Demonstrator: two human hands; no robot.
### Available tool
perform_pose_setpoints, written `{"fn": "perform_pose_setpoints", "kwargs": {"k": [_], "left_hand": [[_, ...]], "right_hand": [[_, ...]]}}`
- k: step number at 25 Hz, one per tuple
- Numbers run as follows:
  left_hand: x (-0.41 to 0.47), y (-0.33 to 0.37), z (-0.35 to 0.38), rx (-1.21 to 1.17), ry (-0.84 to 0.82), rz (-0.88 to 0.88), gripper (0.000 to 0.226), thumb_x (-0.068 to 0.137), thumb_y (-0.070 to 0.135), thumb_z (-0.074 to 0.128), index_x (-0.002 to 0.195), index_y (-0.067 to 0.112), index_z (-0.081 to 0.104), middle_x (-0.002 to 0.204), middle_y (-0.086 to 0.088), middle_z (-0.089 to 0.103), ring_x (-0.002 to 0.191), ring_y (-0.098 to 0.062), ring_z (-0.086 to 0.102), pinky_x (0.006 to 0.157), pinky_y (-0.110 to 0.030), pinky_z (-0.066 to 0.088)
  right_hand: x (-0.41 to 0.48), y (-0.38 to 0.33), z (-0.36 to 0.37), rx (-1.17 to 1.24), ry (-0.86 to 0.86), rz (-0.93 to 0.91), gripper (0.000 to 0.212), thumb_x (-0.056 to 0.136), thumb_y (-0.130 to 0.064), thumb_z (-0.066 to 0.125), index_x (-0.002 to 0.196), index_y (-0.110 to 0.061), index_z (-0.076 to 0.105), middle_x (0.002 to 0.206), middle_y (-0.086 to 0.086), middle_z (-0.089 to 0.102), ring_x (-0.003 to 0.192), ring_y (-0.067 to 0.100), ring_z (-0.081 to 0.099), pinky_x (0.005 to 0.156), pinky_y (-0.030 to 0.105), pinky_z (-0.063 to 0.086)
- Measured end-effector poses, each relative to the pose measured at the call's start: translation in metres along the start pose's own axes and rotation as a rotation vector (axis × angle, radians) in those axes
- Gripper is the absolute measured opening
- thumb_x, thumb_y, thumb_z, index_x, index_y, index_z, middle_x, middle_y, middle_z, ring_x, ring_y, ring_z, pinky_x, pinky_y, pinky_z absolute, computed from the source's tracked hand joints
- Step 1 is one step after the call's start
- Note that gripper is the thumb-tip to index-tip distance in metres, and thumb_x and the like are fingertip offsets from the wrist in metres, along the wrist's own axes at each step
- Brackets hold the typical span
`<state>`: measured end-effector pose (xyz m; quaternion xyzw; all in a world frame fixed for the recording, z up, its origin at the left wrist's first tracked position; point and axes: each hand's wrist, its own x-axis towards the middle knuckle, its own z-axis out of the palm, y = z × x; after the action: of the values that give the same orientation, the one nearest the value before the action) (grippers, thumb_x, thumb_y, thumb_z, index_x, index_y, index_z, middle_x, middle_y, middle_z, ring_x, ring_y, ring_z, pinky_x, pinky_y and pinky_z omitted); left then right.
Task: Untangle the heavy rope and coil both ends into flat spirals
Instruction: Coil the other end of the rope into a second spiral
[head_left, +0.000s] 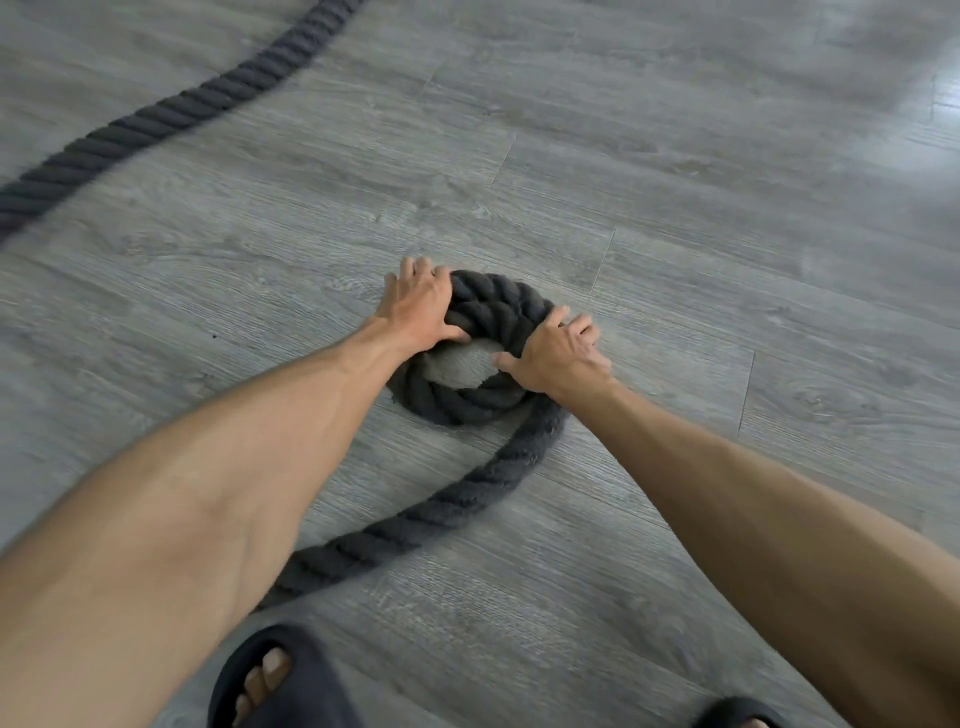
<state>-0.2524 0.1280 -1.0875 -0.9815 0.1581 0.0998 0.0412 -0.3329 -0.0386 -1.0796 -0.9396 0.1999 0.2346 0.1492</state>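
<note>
A thick dark grey twisted rope lies on the floor, wound into a small coil (483, 322) with a bare patch of floor at its centre. My left hand (418, 306) grips the coil's left side, fingers curled over the outside, thumb on the inner edge. My right hand (556, 353) grips the coil's right side, thumb reaching into the hole. From the coil a free length of rope (441, 504) trails toward me and passes under my left forearm. Another stretch of the same rope (156, 117) runs diagonally across the far left of the floor.
The floor (675, 234) is grey wood-look planks with open room on the right and beyond the coil. My feet in dark slide sandals (270, 670) stand at the bottom edge, close to the trailing rope.
</note>
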Motion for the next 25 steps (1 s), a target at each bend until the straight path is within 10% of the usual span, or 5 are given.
{"fn": "perform_pose_setpoints", "kwargs": {"k": [5, 10, 14, 21, 25], "left_hand": [[0.001, 0.006, -0.009, -0.016, -0.193, -0.329, 0.098, 0.068, 0.058, 0.080, 0.137, 0.003, 0.037, 0.135, -0.022, 0.044, 0.124, -0.038, 0.041, 0.099, -0.048, 0.038], [0.002, 0.025, 0.004, -0.096, -0.089, 0.177, 0.095, 0.074, 0.050, 0.077, 0.147, 0.017, 0.026, 0.139, -0.018, 0.039, 0.130, -0.037, 0.036, 0.103, -0.054, 0.035], [0.000, 0.032, 0.005, -0.140, -0.002, 0.129, 0.079, 0.074, 0.059, 0.073, 0.129, 0.012, 0.044, 0.125, -0.015, 0.049, 0.118, -0.033, 0.044, 0.093, -0.046, 0.042], [-0.002, 0.026, -0.003, -0.111, 0.003, -0.148, 0.087, 0.073, 0.064, 0.073, 0.126, 0.001, 0.045, 0.124, -0.022, 0.057, 0.115, -0.037, 0.053, 0.092, -0.042, 0.046], [-0.007, 0.012, -0.003, -0.109, -0.061, -0.334, 0.089, 0.078, 0.067, 0.066, 0.127, -0.003, 0.043, 0.120, -0.017, 0.062, 0.113, -0.034, 0.060, 0.091, -0.037, 0.045]], "right_hand": [[0.028, -0.023, -0.025, 0.020, -0.114, -0.013, 0.100, 0.081, -0.053, 0.075, 0.149, -0.001, 0.024, 0.141, 0.023, 0.035, 0.132, 0.040, 0.036, 0.102, 0.045, 0.038], [0.031, -0.019, -0.042, -0.148, -0.173, -0.243, 0.083, 0.083, -0.032, 0.077, 0.148, -0.018, 0.028, 0.148, 0.015, 0.031, 0.137, 0.037, 0.031, 0.098, 0.054, 0.039], [0.035, -0.015, -0.040, -0.205, -0.114, -0.392, 0.077, 0.083, -0.026, 0.074, 0.147, -0.022, 0.031, 0.146, 0.010, 0.034, 0.137, 0.035, 0.031, 0.096, 0.057, 0.039], [0.011, 0.009, -0.012, -0.055, -0.009, 0.005, 0.118, 0.082, -0.053, 0.075, 0.158, -0.008, -0.003, 0.148, 0.027, 0.026, 0.137, 0.043, 0.029, 0.101, 0.063, 0.042], [0.009, 0.013, -0.021, -0.008, -0.025, 0.006, 0.109, 0.085, -0.059, 0.069, 0.152, 0.006, 0.014, 0.144, 0.026, 0.034, 0.133, 0.040, 0.037, 0.106, 0.045, 0.036]]}}
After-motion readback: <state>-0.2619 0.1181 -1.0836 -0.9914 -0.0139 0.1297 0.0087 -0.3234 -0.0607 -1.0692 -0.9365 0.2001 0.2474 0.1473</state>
